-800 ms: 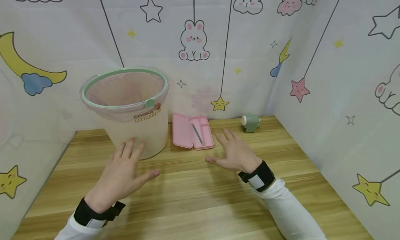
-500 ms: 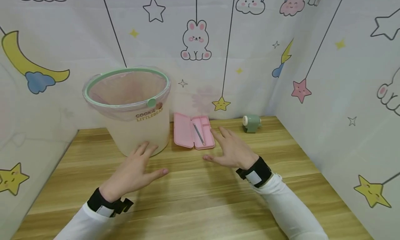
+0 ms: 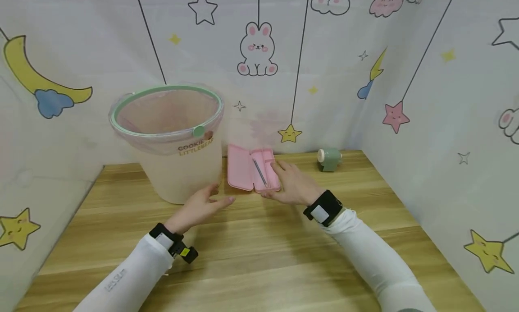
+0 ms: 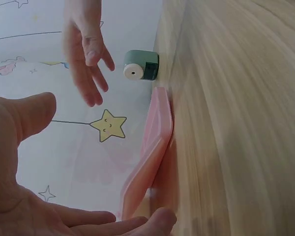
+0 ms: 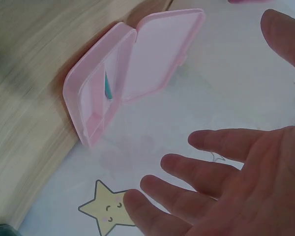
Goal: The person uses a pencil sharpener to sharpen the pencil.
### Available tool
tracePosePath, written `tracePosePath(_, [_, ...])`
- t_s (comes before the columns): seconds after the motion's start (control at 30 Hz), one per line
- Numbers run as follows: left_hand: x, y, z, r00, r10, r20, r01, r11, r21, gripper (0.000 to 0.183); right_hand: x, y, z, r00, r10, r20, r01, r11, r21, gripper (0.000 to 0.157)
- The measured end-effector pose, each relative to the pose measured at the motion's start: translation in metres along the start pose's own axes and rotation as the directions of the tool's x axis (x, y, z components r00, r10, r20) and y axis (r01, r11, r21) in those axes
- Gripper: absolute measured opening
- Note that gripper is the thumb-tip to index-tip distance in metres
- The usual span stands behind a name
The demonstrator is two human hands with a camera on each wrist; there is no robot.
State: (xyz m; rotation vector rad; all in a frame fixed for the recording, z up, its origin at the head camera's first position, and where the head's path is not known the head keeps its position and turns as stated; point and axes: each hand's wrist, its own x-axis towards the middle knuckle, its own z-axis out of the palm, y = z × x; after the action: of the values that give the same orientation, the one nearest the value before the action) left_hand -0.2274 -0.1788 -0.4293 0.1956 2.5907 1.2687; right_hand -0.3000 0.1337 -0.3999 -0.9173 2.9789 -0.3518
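A pink pencil case (image 3: 240, 170) lies with its lid swung open to the left at the back of the table. Inside its tray rests a thin pencil (image 3: 260, 172). My right hand (image 3: 296, 185) is at the case's right side, fingers spread and holding nothing; in the right wrist view its fingers (image 5: 201, 172) are extended and apart. My left hand (image 3: 198, 210), palm facing right, is in front of the bucket and to the left of the case. The left wrist view shows its thumb (image 4: 37, 115) spread wide from the fingers, with nothing between them.
A large cream bucket (image 3: 182, 172) with a green rim and clear plastic liner stands at the back left. A small green pencil sharpener (image 3: 330, 159) sits at the back right. Printed cloth walls (image 3: 324, 77) border the wooden table (image 3: 259, 267).
My left hand has moved right and forward, from in front of the bucket toward the pencil case. My right hand has shifted slightly left, closer to the case.
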Motion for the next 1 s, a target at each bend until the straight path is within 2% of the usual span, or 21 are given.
tracePosePath(0.07, [0.014,-0.009,0.009,1.000,0.008,-0.023,-0.008,1.000,-0.007,0.119,0.006,0.002,0.001,1.000,0.003,0.010,-0.003,1.000,-0.001,0.103])
tracePosePath(0.17, [0.023,-0.007,0.018,0.999,0.009,-0.034,-0.010,1.000,-0.020,0.117,0.018,0.004,0.003,1.000,-0.007,0.023,0.007,1.000,-0.009,0.098])
tracePosePath(0.23, [0.029,-0.006,0.022,0.999,0.009,-0.043,-0.011,0.999,-0.047,0.105,0.028,0.005,0.005,0.999,-0.024,0.021,0.025,0.999,-0.028,0.091])
tracePosePath(0.3, [0.028,0.005,0.023,0.999,0.002,-0.033,-0.006,0.994,-0.110,0.092,0.037,0.005,0.008,0.999,-0.035,0.018,0.036,0.998,-0.052,0.084])
tracePosePath(0.33, [0.032,0.006,0.024,0.999,0.004,-0.034,-0.009,0.989,-0.145,0.085,0.042,0.006,0.010,0.999,-0.038,0.016,0.039,0.997,-0.066,0.080])
tracePosePath(0.47, [0.041,0.014,0.028,0.998,-0.011,-0.054,-0.003,0.969,-0.248,0.065,0.058,0.008,0.021,1.000,-0.018,0.020,0.020,0.994,-0.103,0.063])
tracePosePath(0.63, [0.052,0.021,0.034,0.989,-0.119,-0.093,0.081,0.938,-0.337,0.058,0.073,0.013,0.038,0.999,0.039,0.019,-0.037,0.995,-0.096,0.049])
tracePosePath(0.7, [0.059,0.021,0.038,0.986,-0.147,-0.080,0.103,0.911,-0.400,0.058,0.078,0.015,0.044,0.998,0.065,0.018,-0.063,0.993,-0.103,0.045])
tracePosePath(0.87, [0.075,0.022,0.043,0.985,-0.171,-0.035,0.128,0.846,-0.518,0.056,0.083,0.018,0.056,0.993,0.114,0.031,-0.109,0.985,-0.131,0.030])
tracePosePath(0.93, [0.080,0.021,0.045,0.983,-0.182,-0.024,0.142,0.836,-0.530,0.050,0.085,0.018,0.059,0.991,0.124,0.040,-0.117,0.982,-0.149,0.028])
tracePosePath(1.0, [0.085,0.020,0.046,0.983,-0.183,-0.020,0.146,0.842,-0.519,0.044,0.086,0.018,0.062,0.990,0.130,0.045,-0.122,0.980,-0.160,0.030])
